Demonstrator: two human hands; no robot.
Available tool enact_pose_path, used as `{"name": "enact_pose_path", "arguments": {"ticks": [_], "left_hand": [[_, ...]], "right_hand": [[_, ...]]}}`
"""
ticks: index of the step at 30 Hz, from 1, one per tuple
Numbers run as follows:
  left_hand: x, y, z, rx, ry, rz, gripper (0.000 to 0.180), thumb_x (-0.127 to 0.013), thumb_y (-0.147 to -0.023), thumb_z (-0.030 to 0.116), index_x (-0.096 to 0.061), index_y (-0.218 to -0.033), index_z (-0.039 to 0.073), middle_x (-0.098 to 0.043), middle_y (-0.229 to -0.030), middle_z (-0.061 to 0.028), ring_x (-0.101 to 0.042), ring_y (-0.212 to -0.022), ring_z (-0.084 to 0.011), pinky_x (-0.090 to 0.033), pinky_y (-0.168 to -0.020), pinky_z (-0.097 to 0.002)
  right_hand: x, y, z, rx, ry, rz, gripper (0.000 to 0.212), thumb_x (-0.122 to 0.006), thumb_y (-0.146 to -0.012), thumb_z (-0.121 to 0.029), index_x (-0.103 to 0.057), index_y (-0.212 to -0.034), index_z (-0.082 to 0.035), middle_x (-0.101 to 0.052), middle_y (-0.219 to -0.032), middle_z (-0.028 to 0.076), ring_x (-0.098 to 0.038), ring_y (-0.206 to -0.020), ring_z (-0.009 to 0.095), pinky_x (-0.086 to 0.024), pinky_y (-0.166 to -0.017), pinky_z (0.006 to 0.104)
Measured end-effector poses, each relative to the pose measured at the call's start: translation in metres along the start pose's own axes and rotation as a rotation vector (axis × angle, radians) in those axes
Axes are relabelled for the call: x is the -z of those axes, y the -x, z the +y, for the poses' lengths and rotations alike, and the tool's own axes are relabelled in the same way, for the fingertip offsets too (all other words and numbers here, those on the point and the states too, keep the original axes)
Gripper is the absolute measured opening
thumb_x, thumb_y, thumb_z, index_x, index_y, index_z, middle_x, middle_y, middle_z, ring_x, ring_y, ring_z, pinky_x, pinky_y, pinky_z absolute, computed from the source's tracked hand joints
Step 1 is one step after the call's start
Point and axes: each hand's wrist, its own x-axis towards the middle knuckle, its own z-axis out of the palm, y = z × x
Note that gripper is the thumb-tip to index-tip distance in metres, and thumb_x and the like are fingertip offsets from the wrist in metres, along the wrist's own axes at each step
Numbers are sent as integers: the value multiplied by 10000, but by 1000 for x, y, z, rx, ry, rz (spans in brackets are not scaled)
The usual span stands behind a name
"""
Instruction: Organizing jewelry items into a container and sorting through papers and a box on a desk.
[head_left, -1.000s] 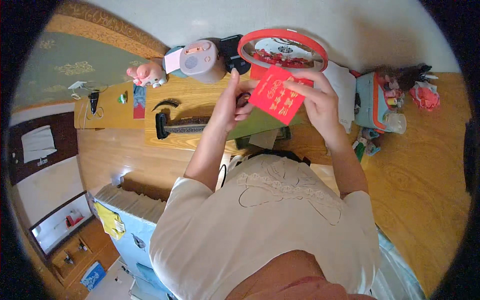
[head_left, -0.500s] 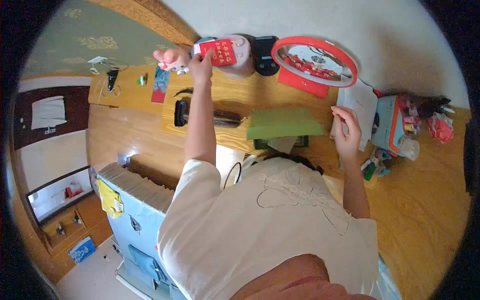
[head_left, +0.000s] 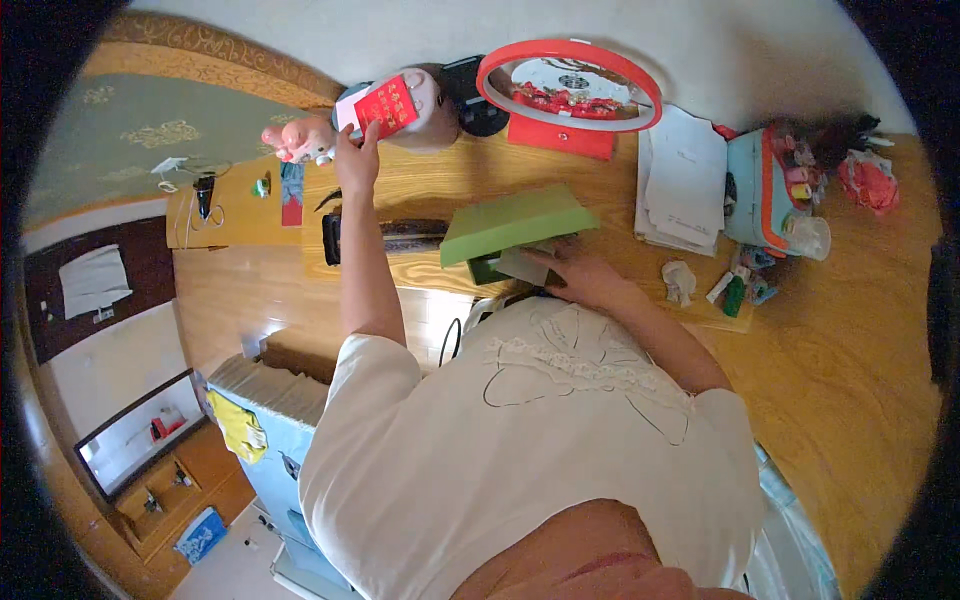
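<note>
"What's moved since half a second ago?"

"Right hand [head_left: 580, 272], mostly: it has dropped from beside the stack of papers [head_left: 685, 180] to the near edge of the green box [head_left: 515, 218]. Meanwhile the left hand [head_left: 357, 160] stays up at the pink machine [head_left: 432, 120]."

"Holding what?"

"Pinching the red card [head_left: 386, 107] by its near edge, fingertips and thumb together. The card is tilted in front of the machine, just right of the pink figurine [head_left: 300, 140]; whether it touches the machine, I can't say."

"And the other hand?"

"Its fingers point left, toward a pale sheet [head_left: 525, 265] under the raised green top. They're partly hidden, so I can't tell if they grip anything."

"How does the box lie?"

"Long side across the tabletop [head_left: 425, 180], rising slightly to the right. It's right of the left hand and closer to the body, directly left of the right hand, which is clearly nearer. Behind it stands the mirror [head_left: 570, 85]."
</note>
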Motion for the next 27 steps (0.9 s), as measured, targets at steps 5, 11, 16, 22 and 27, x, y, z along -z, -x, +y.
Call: {"name": "enact_pose_path", "arguments": {"ticks": [5, 11, 16, 22, 27], "left_hand": [[6, 10, 2, -49, 70, 28, 643, -664, -765, 403, -463, -1176, -48, -626, -891, -162, -602, -797, -248, -465, -711, -340], [32, 53, 28, -108, 252, -26, 568, -702, -752, 287, -473, -1175, -14, -617, -918, -142, -592, -793, -201, -463, -711, -340], [63, 148, 115, -706, 61, -776, 540, -720, -695, 234, -513, -1176, 103, -597, -1006, -102, -614, -791, -245, -487, -660, -370], [31, 152, 122, -690, -355, -769, 323, -645, -736, 228, -609, -1035, 110, -607, -978, -147, -602, -817, -343, -489, -681, -420], [13, 108, 127, -698, -208, -615, 224, -598, -784, 230, -649, -953, 93, -633, -858, -156, -605, -775, -328, -483, -663, -419]], "right_hand": [[7, -17, 2, 137, 131, -69, 667, -627, -744, -263, -344, -1347, -223, -339, -1368, 176, -280, -1281, 370, -208, -1072, 454], [11, -19, 3, 166, 105, -111, 629, -594, -764, -200, -349, -1342, -231, -344, -1376, 141, -287, -1286, 334, -216, -1075, 429], [0, -19, 10, 83, -14, -87, 608, -572, -767, -148, -370, -1331, -249, -348, -1377, 130, -289, -1291, 313, -229, -1075, 406], [-10, -22, 23, 107, 133, -109, 671, -600, -731, -129, -358, -1340, -271, -294, -1410, 124, -283, -1296, 319, -230, -1062, 462], [-16, -27, 36, 101, 255, -83, 809, -680, -670, -145, -293, -1371, -257, -288, -1404, 138, -258, -1308, 308, -254, -1043, 488]]}}
